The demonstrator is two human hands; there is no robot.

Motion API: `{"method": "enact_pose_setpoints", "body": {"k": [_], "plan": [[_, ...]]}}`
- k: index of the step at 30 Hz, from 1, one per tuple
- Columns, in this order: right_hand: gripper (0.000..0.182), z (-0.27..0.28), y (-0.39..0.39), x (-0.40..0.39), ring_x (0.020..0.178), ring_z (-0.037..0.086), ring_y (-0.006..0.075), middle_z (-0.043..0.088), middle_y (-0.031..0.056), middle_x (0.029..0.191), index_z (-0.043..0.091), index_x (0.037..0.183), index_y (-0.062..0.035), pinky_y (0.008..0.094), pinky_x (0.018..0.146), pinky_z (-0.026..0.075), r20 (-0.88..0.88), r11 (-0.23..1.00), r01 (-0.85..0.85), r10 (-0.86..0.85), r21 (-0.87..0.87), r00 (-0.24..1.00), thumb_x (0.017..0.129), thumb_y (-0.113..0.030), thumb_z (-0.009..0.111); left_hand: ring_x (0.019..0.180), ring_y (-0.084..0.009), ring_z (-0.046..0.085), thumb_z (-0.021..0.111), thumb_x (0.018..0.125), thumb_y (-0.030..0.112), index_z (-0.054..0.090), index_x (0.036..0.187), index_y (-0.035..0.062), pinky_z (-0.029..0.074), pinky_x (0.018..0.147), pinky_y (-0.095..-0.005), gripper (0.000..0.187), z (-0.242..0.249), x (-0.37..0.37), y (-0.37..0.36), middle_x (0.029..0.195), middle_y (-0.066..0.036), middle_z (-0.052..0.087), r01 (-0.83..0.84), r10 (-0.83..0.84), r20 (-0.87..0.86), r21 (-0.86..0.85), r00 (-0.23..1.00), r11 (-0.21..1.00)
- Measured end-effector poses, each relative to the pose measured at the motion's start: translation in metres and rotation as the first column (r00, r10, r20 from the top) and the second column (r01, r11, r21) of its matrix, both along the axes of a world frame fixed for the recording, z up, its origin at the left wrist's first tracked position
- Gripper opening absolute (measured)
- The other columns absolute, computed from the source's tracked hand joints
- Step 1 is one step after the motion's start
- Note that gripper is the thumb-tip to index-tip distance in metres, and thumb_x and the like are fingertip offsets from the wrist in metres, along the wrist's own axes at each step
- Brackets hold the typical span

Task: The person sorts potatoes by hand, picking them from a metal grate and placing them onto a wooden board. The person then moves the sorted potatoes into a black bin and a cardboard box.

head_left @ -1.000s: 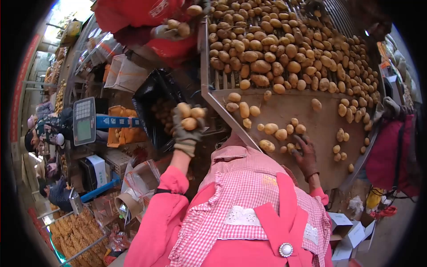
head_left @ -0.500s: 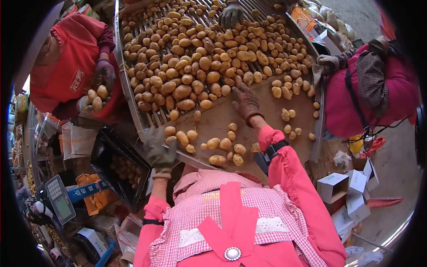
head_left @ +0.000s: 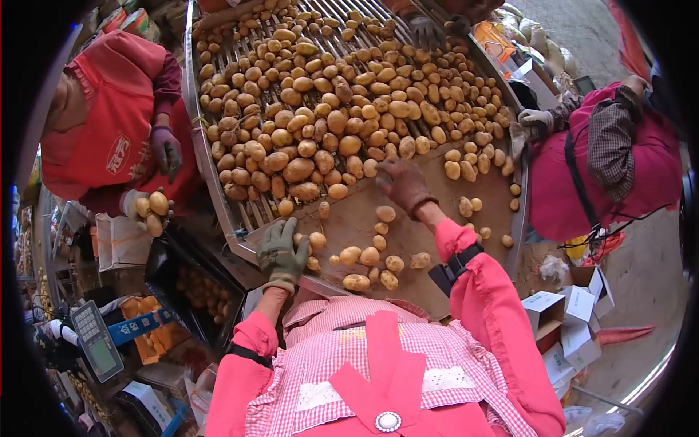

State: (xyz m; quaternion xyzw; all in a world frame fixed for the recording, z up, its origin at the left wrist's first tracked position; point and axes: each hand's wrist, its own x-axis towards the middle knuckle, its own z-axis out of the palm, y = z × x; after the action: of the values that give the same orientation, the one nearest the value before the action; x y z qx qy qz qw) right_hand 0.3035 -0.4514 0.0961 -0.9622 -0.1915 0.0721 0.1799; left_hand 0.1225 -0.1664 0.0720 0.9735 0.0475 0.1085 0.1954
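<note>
My left hand (head_left: 282,251), in a grey-green glove, rests at the near left corner of the sorting table with its fingers stretched out. Beside its fingertips lie small potatoes (head_left: 317,239); any under the palm are hidden. My right hand (head_left: 405,188), in a dark brown glove, reaches to the front of the large potato heap (head_left: 298,171). Its fingers are apart, close to a potato (head_left: 370,168), with no potato visible in them. Several loose potatoes (head_left: 369,256) are scattered on the brown board (head_left: 437,211) between my hands.
Metal rails (head_left: 218,182) edge the table. A black-lined crate (head_left: 162,273) with potatoes and a scale (head_left: 97,341) stand at left. A co-worker in a red apron (head_left: 120,149) holds potatoes; another stands at right (head_left: 553,175). A gloved hand (head_left: 426,33) shows at the far end. White boxes (head_left: 579,306) lie at right.
My left hand has come down onto the potatoes at the table corner. My right hand has drawn slightly back, and one more potato lies on the board below it. The left co-worker's hands have separated.
</note>
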Motion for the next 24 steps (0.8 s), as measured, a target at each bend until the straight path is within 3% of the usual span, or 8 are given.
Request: {"method": "enact_pose_setpoints", "body": {"k": [6,8,12,14,16,18,20,24], "plan": [[0.049,-0.017,0.076,0.066,0.124,0.056,0.0307,0.059,0.0123,0.131,0.060,0.130,-0.0175,0.0474,0.103,0.046,0.100,0.977,-0.026,0.005,0.210,0.995,0.086,-0.035,0.070,0.117,-0.0316,0.057,0.069,0.084,0.041,0.066,0.123,0.0129,0.044,0.096,-0.0470,0.048,-0.004,0.002,0.000,0.123,-0.010,0.062,-0.001,0.001,-0.008,0.035,1.000,0.999],[0.058,0.018,0.093,0.053,0.126,0.056,0.0312,0.059,0.0143,0.131,0.057,0.133,-0.0138,0.0463,0.102,0.047,-0.092,0.989,0.065,-0.078,-0.137,0.993,0.083,-0.039,0.073,0.118,-0.0321,0.056,0.069,0.084,0.041,0.066,0.122,0.0127,0.044,0.097,-0.0478,0.048,-0.003,0.004,-0.001,0.123,-0.010,0.062,-0.011,0.012,-0.023,0.042,1.000,0.999],[0.061,0.011,0.087,0.033,0.118,0.059,0.0337,0.059,0.0153,0.124,0.061,0.125,-0.0119,0.0474,0.095,0.050,-0.284,0.972,-0.118,0.057,-0.202,0.957,0.078,-0.049,0.074,0.118,-0.0330,0.056,0.070,0.083,0.039,0.067,0.119,0.0128,0.043,0.098,-0.0479,0.045,-0.001,0.003,0.000,0.123,-0.011,0.062,0.006,-0.005,-0.039,0.022,0.999,1.000],[0.047,-0.007,0.070,0.007,0.113,0.060,0.0334,0.060,0.0142,0.118,0.064,0.114,-0.0112,0.0470,0.093,0.051,-0.125,0.990,-0.123,0.114,-0.069,0.986,0.077,-0.039,0.075,0.118,-0.0333,0.056,0.070,0.083,0.038,0.067,0.118,0.0129,0.043,0.098,-0.0479,0.043,0.000,0.006,-0.001,0.123,-0.012,0.062,0.025,-0.024,-0.036,0.026,0.999,0.999],[0.038,-0.001,0.060,-0.003,0.113,0.061,0.0317,0.063,0.0155,0.115,0.064,0.111,-0.0098,0.0467,0.089,0.053,-0.013,0.923,-0.311,0.316,-0.225,0.949,0.080,-0.029,0.072,0.119,-0.0338,0.055,0.071,0.083,0.037,0.067,0.117,0.0133,0.044,0.097,-0.0482,0.042,0.004,0.005,-0.003,0.123,-0.013,0.062,0.020,-0.018,-0.059,0.034,0.998,0.999],[0.034,0.006,0.047,0.009,0.111,0.061,0.0317,0.062,0.0153,0.112,0.063,0.111,-0.0099,0.0451,0.093,0.052,-0.107,0.955,-0.244,0.229,-0.166,0.968,0.079,-0.022,0.068,0.119,-0.0345,0.054,0.071,0.083,0.037,0.067,0.117,0.0136,0.044,0.097,-0.0484,0.042,0.004,0.005,-0.003,0.124,-0.013,0.061,0.038,-0.035,-0.060,0.050,0.998,0.998],[0.038,0.013,0.037,0.039,0.116,0.060,0.0315,0.061,0.0139,0.122,0.064,0.118,-0.0128,0.0439,0.098,0.050,-0.032,0.998,0.022,-0.020,0.060,0.999,0.080,-0.020,0.066,0.118,-0.0351,0.054,0.071,0.083,0.037,0.067,0.117,0.0138,0.044,0.097,-0.0485,0.042,0.005,0.006,-0.003,0.124,-0.013,0.060,0.037,-0.033,-0.092,0.039,0.995,0.999],[0.050,0.048,0.049,0.097,0.115,0.060,0.0322,0.063,0.0124,0.122,0.064,0.127,-0.0145,0.0422,0.098,0.050,0.033,0.983,0.059,-0.066,0.175,0.997,0.077,-0.017,0.067,0.118,-0.0350,0.053,0.070,0.083,0.038,0.067,0.117,0.0135,0.044,0.097,-0.0482,0.042,0.005,0.006,-0.004,0.125,-0.013,0.059,0.030,-0.022,-0.100,0.076,0.995,0.997]]}}
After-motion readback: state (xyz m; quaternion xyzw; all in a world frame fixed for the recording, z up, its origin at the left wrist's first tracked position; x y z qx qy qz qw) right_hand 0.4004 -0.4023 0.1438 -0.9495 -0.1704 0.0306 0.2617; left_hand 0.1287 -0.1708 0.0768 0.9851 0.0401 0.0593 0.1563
